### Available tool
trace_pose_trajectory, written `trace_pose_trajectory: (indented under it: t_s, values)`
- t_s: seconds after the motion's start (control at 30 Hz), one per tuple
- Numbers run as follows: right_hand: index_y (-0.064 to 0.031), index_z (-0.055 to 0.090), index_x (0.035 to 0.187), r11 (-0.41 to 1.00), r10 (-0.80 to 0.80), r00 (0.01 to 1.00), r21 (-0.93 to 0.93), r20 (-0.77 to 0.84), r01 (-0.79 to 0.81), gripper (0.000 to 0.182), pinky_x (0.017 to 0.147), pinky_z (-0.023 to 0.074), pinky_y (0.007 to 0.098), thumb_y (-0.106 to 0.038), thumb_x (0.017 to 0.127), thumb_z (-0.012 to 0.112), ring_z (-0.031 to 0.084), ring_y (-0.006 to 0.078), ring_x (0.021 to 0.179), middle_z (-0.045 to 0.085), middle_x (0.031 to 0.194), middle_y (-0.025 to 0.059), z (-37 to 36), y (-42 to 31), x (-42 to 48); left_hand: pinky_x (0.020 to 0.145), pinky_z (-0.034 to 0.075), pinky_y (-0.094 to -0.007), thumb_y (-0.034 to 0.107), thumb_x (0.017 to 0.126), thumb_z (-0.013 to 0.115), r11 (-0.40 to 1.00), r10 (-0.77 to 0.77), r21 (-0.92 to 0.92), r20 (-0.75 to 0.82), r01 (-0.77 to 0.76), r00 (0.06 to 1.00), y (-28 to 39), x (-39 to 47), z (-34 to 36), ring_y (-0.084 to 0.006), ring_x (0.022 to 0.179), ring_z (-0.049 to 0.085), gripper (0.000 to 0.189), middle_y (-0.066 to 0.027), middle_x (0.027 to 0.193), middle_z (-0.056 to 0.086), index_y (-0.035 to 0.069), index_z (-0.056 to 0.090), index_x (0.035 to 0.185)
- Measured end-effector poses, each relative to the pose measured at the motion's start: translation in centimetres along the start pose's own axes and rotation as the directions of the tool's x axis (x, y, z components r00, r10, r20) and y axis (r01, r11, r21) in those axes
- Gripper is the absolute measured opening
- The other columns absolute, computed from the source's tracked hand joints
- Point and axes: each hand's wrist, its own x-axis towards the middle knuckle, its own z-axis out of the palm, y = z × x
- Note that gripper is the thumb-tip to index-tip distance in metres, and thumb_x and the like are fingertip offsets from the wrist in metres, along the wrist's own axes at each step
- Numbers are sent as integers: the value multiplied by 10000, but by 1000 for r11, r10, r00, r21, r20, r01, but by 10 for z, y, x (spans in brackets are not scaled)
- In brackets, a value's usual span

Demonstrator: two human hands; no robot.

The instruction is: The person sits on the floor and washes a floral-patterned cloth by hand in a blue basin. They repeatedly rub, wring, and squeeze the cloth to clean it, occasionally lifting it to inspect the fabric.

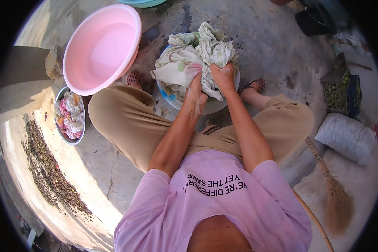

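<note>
A heap of wet, pale cloth with green and pink patterning (pixel 182 64) fills a blue and white basin (pixel 214 108) on the floor between my feet. My left hand (pixel 196 89), wet with suds on the wrist, grips the cloth near a pink patch; its fingertips are hidden by folds. Beside it on the right, my right hand (pixel 223 75) is closed on a bunched, twisted part of the same heap (pixel 215 47), with suds on its back. Whether the heap is one cloth or several, I cannot tell. The basin's far side is covered by fabric.
A large pink basin (pixel 102 48) stands at upper left, near a metal bowl of pink and white cloth (pixel 71 115). Dried plant matter (pixel 50 167) lies spread at left. At right are a plastic crate (pixel 335 89), a white sack (pixel 346 137) and a straw broom (pixel 337 201).
</note>
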Motion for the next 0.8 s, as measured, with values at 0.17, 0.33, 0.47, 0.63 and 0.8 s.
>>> trace_pose_trajectory:
  t_s: [0.17, 0.33, 0.47, 0.63, 0.8]
  values:
    - [10, 534, 978, 922, -381, 904, 150, 194, 356, 414, 768, 419, 340, -156, 607, 614, 553, 315, 883, 577, 922, 179, -8, -43, -64, 828, 431, -338, 257, 863, 418, 995, 2, -100, 327, 32, 945, 30, 0, -14, -211, 975, 511, 368, -95, 1093, 511, 29, 422, 1152]
    - [-11, 559, 950, 817, -487, 860, -269, 150, 510, 399, 733, 432, 375, -188, 598, 619, 548, 346, 859, 581, 912, 180, 2, -12, -55, 841, 422, -346, 261, 874, 387, 995, -72, -58, 57, 76, 996, 7, -7, -5, -227, 984, 505, 375, -108, 1103, 503, 25, 404, 1165]
    - [8, 585, 842, 991, 72, 997, -118, 27, -68, 297, 667, 443, 378, -159, 596, 592, 558, 366, 766, 600, 803, 179, -6, 2, -5, 782, 447, -349, 228, 867, 360, 994, -111, 10, -16, 111, 994, 2, -15, 4, -214, 931, 531, 355, -97, 1059, 526, 29, 415, 1156]
    - [13, 576, 869, 982, 21, 989, 180, 150, -48, 328, 698, 444, 354, -154, 586, 593, 572, 334, 775, 604, 814, 160, -17, -30, -37, 781, 453, -336, 190, 844, 388, 990, -126, -48, 82, 130, 989, 22, -17, 9, -214, 957, 524, 364, -110, 1096, 500, 43, 395, 1177]
    - [-51, 556, 1002, 797, -535, 812, -179, 235, 577, 473, 938, 257, 459, -203, 562, 643, 416, 381, 1056, 515, 1069, 166, 3, -43, -92, 770, 454, -308, 300, 834, 442, 976, 31, -210, 381, 53, 924, 9, -1, -21, -200, 894, 546, 398, -96, 1016, 545, 46, 437, 1140]
